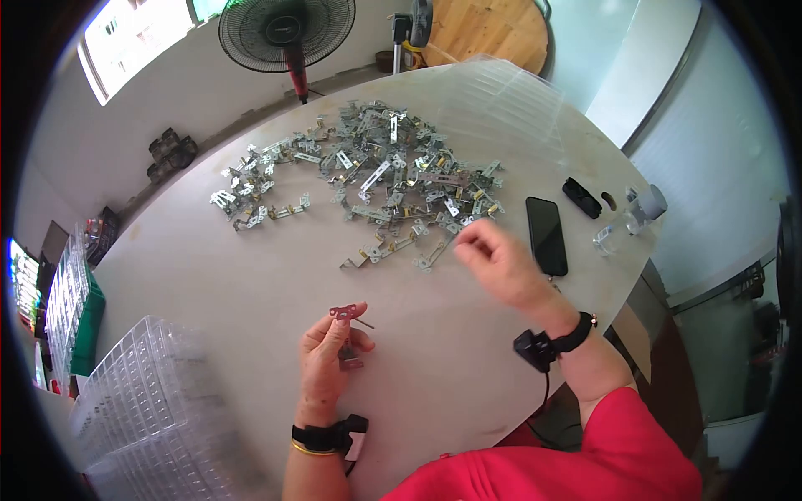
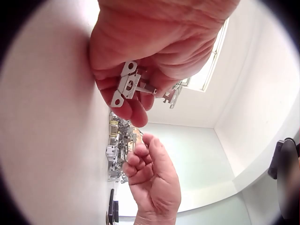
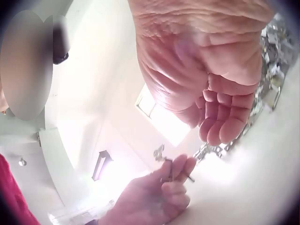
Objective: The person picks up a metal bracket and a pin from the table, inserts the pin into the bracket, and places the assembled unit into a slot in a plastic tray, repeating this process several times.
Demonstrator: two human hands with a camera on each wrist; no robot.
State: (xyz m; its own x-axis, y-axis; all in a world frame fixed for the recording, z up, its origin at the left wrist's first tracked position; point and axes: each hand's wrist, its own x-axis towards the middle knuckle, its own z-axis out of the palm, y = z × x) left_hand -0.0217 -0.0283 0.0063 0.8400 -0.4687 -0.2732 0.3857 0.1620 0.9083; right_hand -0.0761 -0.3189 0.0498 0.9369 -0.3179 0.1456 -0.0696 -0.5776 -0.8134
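Note:
My left hand (image 1: 324, 355) grips a small metal bracket (image 1: 342, 312) above the near part of the table, the thumb lying against it. In the left wrist view, the flat end of this metal bracket (image 2: 125, 85) shows two round holes, and more of the metal sticks out past the fingers on the other side. The palm hides the rest. My right hand (image 1: 505, 271), a little blurred, hangs over the table at the near right edge of a pile of metal brackets (image 1: 393, 167). Its fingers (image 3: 225, 119) are loosely curled and nothing shows between them.
A black phone (image 1: 547, 236), a dark case (image 1: 582, 198) and a clear bottle (image 1: 643, 209) lie at the right. Clear plastic trays (image 1: 142, 392) stand at the near left. More clear trays (image 1: 510, 100) lie at the back. Beyond the table stands a fan (image 1: 286, 33).

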